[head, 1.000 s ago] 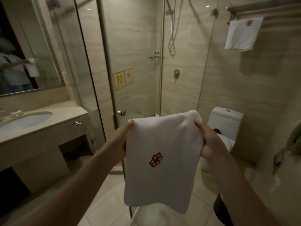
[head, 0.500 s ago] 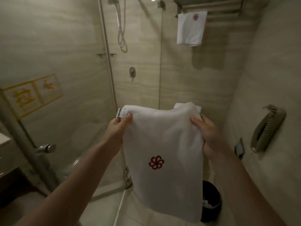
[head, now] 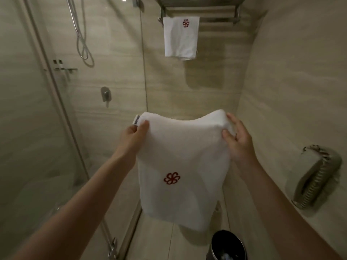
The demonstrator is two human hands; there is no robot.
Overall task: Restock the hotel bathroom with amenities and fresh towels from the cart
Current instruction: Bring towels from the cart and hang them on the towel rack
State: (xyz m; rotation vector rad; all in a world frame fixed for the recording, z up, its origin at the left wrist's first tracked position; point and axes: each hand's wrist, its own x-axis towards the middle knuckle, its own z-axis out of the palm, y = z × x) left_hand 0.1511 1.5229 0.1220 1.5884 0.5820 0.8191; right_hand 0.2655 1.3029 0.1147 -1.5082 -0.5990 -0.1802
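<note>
Towel (head: 180,166) hangs long axis vert., L hand (head: 133,136) and R hand (head: 238,141) each pinching a top corner; rack (head: 216,14) lies up and ahead, its free bar right of hung towel (head: 180,38), nearer R hand.

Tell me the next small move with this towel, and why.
Probably lift the towel up and slightly right toward the rack, aiming for the bare rail beside the hung towel. The left hand and right hand pinch its top corners, logo facing out, well below the rack, and that stretch of rail looks free.
</note>
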